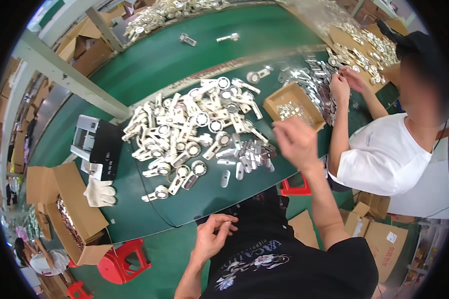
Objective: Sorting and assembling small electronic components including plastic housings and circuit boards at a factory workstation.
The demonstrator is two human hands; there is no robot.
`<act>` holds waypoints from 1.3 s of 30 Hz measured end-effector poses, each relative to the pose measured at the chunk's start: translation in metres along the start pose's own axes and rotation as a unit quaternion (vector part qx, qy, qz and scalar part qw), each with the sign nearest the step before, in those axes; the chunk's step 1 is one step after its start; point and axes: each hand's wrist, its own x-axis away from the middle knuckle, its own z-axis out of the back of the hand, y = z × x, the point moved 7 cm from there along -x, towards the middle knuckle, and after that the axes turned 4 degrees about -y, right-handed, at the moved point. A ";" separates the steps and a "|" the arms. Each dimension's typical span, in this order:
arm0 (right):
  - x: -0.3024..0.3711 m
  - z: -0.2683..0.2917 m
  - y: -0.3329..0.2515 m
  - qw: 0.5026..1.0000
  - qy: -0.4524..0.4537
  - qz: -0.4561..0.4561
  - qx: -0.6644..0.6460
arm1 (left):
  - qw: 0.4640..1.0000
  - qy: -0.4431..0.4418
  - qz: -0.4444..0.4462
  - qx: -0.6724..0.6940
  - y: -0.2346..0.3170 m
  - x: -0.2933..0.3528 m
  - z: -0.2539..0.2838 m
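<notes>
Black-sleeved, the person's right hand (298,144) is raised at the near side of the small cardboard box (276,111), fingers curled inward; blur makes it impossible to tell whether they are clamped on anything. Nearer the wearer than the box, and left of it, the left hand (212,238) is held before a black shirt (284,264) with a flower print, thumb and fingertips together; whether a part lies between them is too small to tell. Small bits (290,110) lie inside the box. Just left of its near side, silver plates (249,159) are heaped on the green table (212,197). Farther left of the box spreads a large pile of white parts (184,124) with round heads. Right of the box, a co-worker (384,149) in a white top brings both hands together by a spread of metal pieces (317,74). Beyond the box, two more round-headed parts (187,39) lie well apart on a green belt (209,50). Well left of the box are a black case (107,149), a pale glove (100,193) and an open carton (87,212), with a red stool (117,264) beside the carton.
</notes>
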 end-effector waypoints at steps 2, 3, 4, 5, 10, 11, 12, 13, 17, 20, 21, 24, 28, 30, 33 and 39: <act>-0.008 0.006 0.038 0.994 -0.012 -0.108 -0.024 | 0.999 0.014 -0.032 0.029 0.014 -0.012 0.001; -0.013 0.010 0.047 0.994 -0.008 -0.105 -0.027 | 0.999 0.016 -0.035 0.025 0.023 -0.023 0.002; -0.016 0.007 0.059 0.988 -0.052 -0.147 -0.010 | 0.996 0.034 -0.076 -0.017 0.038 -0.034 0.006; -0.019 0.002 0.071 0.978 -0.096 -0.188 0.007 | 0.990 0.051 -0.116 -0.058 0.051 -0.044 0.009; -0.020 -0.025 0.098 0.975 -0.161 -0.143 0.057 | 0.988 0.089 -0.121 0.027 0.056 -0.076 0.015; -0.017 -0.034 0.105 0.970 -0.191 -0.137 0.059 | 0.988 0.090 -0.109 0.054 0.055 -0.080 0.015; -0.016 -0.037 0.108 0.970 -0.192 -0.135 0.059 | 0.988 0.093 -0.095 0.081 0.052 -0.083 0.015; -0.013 -0.041 0.114 0.967 -0.197 -0.159 0.030 | 0.988 0.094 -0.094 0.082 0.052 -0.085 0.017; -0.008 -0.049 0.119 0.959 -0.209 -0.190 0.012 | 0.986 0.095 -0.092 0.097 0.049 -0.088 0.021; -0.008 -0.041 0.111 0.962 -0.185 -0.200 0.002 | 0.986 0.111 -0.084 0.091 0.044 -0.086 0.024; -0.008 -0.038 0.110 0.966 -0.174 -0.189 0.001 | 0.983 0.111 -0.090 0.118 0.043 -0.088 0.023; -0.003 -0.035 0.111 0.967 -0.166 -0.194 0.008 | 0.974 0.131 -0.078 0.166 0.039 -0.093 0.025; -0.010 -0.031 0.107 0.976 -0.154 -0.134 0.072 | 0.984 0.121 -0.063 0.112 0.042 -0.097 0.032; -0.013 -0.026 0.108 0.976 -0.145 -0.151 0.063 | 0.979 0.103 -0.087 0.151 0.046 -0.097 0.030; -0.013 -0.015 0.094 0.980 -0.085 -0.178 0.017 | 0.975 0.104 -0.087 0.175 0.051 -0.101 0.026; 0.009 -0.032 0.017 0.881 -0.095 -0.270 -0.377 | 0.965 0.103 -0.083 0.227 0.038 -0.111 0.023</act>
